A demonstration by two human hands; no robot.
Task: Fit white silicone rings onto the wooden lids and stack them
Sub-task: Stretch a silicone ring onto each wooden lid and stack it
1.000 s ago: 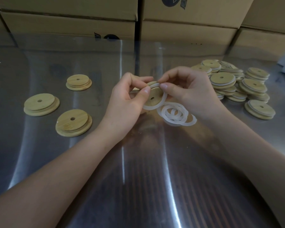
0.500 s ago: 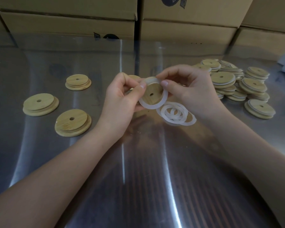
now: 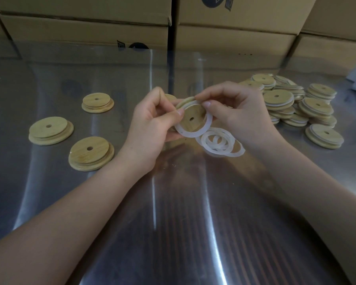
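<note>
A: Hands?
B: Left hand (image 3: 152,124) is gripping the wooden lid (image 3: 191,118) from its left side, thumb lying on the lid face, fingers curled behind it. Lid is tilting up toward the camera, centre hole showing.
A: Right?
B: Right hand (image 3: 238,116) is pinching the white silicone ring (image 3: 193,131) at the lid's top right edge, between thumb and forefinger. Ring is sitting around the lid's raised face; the lower left arc is hanging loose past the rim.
A: So the lid is between both hands?
B: Yes, held above the steel table (image 3: 173,223), not touching it.
A: Spare rings?
B: Loose rings (image 3: 220,144) are lying overlapped on the table, just below the right hand and just beside the held lid.
A: Rest?
B: Three bare lids (image 3: 90,153) are lying well apart to the left. Pile of ringed lids (image 3: 296,105) is sitting to the right, behind the right hand. Cardboard boxes (image 3: 234,36) are lining the far edge.
</note>
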